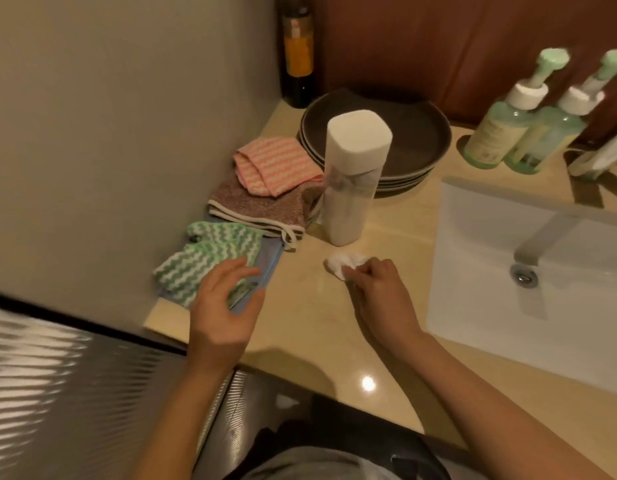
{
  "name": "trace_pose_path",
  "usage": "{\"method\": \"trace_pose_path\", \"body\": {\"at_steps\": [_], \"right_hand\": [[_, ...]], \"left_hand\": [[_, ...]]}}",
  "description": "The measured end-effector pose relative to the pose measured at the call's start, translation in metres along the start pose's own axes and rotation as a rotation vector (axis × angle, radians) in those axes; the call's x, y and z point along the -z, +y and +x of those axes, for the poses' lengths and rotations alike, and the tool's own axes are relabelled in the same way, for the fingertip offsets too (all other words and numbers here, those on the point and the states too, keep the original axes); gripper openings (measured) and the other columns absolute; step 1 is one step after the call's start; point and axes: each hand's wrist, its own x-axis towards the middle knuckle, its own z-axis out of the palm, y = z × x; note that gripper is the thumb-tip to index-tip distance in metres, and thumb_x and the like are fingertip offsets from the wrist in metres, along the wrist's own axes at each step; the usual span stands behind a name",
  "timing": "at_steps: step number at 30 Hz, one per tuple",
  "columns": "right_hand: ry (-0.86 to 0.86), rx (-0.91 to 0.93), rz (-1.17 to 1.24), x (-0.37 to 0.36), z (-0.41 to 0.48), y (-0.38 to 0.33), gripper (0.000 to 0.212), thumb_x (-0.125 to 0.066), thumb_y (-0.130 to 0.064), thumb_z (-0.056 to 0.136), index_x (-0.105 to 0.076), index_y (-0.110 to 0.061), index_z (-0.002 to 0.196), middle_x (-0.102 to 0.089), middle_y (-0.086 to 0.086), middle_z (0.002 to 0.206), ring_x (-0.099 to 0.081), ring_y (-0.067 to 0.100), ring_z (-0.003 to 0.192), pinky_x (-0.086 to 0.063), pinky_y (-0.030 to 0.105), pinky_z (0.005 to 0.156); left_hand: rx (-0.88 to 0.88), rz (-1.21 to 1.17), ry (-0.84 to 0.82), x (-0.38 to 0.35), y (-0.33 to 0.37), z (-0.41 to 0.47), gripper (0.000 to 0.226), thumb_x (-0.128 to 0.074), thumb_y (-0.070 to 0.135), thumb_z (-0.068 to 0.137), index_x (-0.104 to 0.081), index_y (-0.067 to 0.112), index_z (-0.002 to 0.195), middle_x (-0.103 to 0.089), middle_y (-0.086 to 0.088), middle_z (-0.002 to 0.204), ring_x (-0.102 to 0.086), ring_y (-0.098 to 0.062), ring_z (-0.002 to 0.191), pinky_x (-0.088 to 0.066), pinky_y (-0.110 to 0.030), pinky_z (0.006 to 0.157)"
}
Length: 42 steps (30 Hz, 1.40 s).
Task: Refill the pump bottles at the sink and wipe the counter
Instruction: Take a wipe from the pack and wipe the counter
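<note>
The right hand (373, 289) is low on the polished beige stone bench (310, 334). Its fingers are curled and pinch a small crumpled white paper wad (343, 264), which sits on the bench at the hand's 11 o'clock. The left hand (227, 303) grips nothing and is spread with relaxed fingers over the near end of a green-and-white zigzag cloth (199, 261); whether the fingertips touch it cannot be told. That cloth lies on a flat pale blue cloth (267, 265). At its 12 o'clock lies a folded brown terry cloth with pale trim (258, 206), and a pink-and-white striped cloth (272, 166) rests on top of it. An upright white paper towel roll (352, 174) stands at 12 o'clock from the wad, just beside the cloths and in front of a stack of dark brown round plates (418, 140). A dark glass bottle with an orange label (297, 60) stands in the corner at the plates' 11 o'clock. A pale green clear pump bottle (497, 129) and a second pump bottle (549, 140) of the same kind stand close together at 3 o'clock from the plates. Both are on the bench behind the white rectangular sink (473, 237). The sink lies at 3 o'clock from the right hand, with a grey metal tap (556, 230) reaching over its round metal drain (524, 276).
</note>
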Motion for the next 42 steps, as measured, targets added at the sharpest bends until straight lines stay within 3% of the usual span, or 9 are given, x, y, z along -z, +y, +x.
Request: {"method": "trace_pose_path", "body": {"at_steps": [6,11,18,21,24,28,32,37,42], "right_hand": [[-0.054,0.042,-0.042,-0.03,0.03,-0.049,0.036,-0.069,0.002,0.071,-0.067,-0.009,0.106,-0.052,0.012,0.081,-0.05,0.031,0.075,-0.037,0.032,0.051],[-0.097,0.112,-0.042,-0.035,0.004,-0.079,0.043,-0.07,0.003,0.064,-0.066,-0.011,0.104,-0.049,0.009,0.079,-0.048,0.028,0.072,-0.031,0.029,0.05],[-0.21,0.173,0.121,-0.006,-0.063,-0.069,0.052,-0.075,-0.014,0.072,-0.057,-0.025,0.119,-0.053,0.005,0.089,-0.046,0.019,0.082,-0.049,0.032,0.054],[-0.23,0.042,0.093,0.016,-0.078,-0.051,0.04,-0.07,-0.012,0.08,-0.063,-0.022,0.118,-0.054,0.004,0.099,-0.054,0.022,0.088,-0.052,0.034,0.066],[-0.135,-0.057,0.08,0.027,-0.085,-0.033,0.034,-0.073,-0.006,0.078,-0.07,-0.018,0.11,-0.054,0.004,0.086,-0.052,0.019,0.076,-0.05,0.034,0.055],[-0.04,-0.255,0.04,0.028,-0.074,-0.028,0.025,-0.065,-0.011,0.087,-0.07,-0.015,0.11,-0.047,0.0,0.085,-0.044,0.014,0.073,-0.033,0.018,0.059],[-0.059,-0.421,0.035,0.01,-0.055,-0.056,0.034,-0.049,-0.01,0.092,-0.06,-0.015,0.123,-0.049,0.013,0.105,-0.048,0.027,0.092,-0.039,0.03,0.073],[-0.152,-0.363,-0.015,-0.01,-0.039,-0.112,0.037,-0.039,-0.009,0.096,-0.05,-0.013,0.131,-0.044,0.017,0.118,-0.043,0.03,0.106,-0.038,0.037,0.083],[-0.211,-0.15,-0.123,-0.033,-0.052,-0.156,0.043,-0.059,-0.002,0.08,-0.057,-0.006,0.122,-0.051,0.017,0.1,-0.049,0.035,0.092,-0.029,0.034,0.057]], "left_hand": [[0.152,0.111,-0.232,0.01,-0.019,-0.034,0.035,-0.053,0.045,0.079,-0.054,0.046,0.114,-0.021,0.02,0.147,0.0,0.006,0.136,0.01,-0.026,0.112],[0.184,0.524,-0.45,0.01,-0.034,-0.044,0.058,-0.027,0.058,0.088,-0.02,0.044,0.144,0.012,0.013,0.155,0.022,0.002,0.133,0.02,-0.037,0.11],[0.146,0.645,-0.487,0.012,-0.032,-0.043,0.055,-0.034,0.05,0.096,-0.012,0.043,0.146,0.013,0.006,0.157,0.015,-0.014,0.144,0.012,-0.047,0.112],[0.12,0.669,-0.502,0.01,-0.033,-0.045,0.059,-0.033,0.049,0.096,-0.005,0.04,0.148,0.016,0.003,0.157,0.017,-0.017,0.143,0.008,-0.048,0.114],[0.066,0.739,-0.495,0.009,-0.035,-0.049,0.063,-0.03,0.05,0.097,0.003,0.037,0.148,0.018,-0.002,0.156,0.018,-0.022,0.143,0.008,-0.051,0.113],[-0.016,0.762,-0.486,0.011,-0.035,-0.052,0.065,-0.029,0.047,0.097,0.006,0.03,0.149,0.016,-0.008,0.156,0.015,-0.028,0.144,0.006,-0.051,0.113],[-0.054,0.765,-0.52,0.018,-0.038,-0.048,0.065,-0.033,0.03,0.096,0.003,0.031,0.15,0.012,-0.007,0.158,0.009,-0.025,0.145,0.006,-0.05,0.114],[-0.015,0.682,-0.592,0.032,-0.039,-0.033,0.062,-0.031,0.017,0.096,-0.005,0.036,0.149,0.004,0.004,0.159,0.002,-0.018,0.145,-0.001,-0.055,0.114],[0.063,0.557,-0.626,0.039,-0.042,-0.025,0.065,-0.033,0.01,0.093,-0.015,0.042,0.147,-0.001,0.013,0.157,-0.003,-0.014,0.145,-0.01,-0.059,0.112]]}}
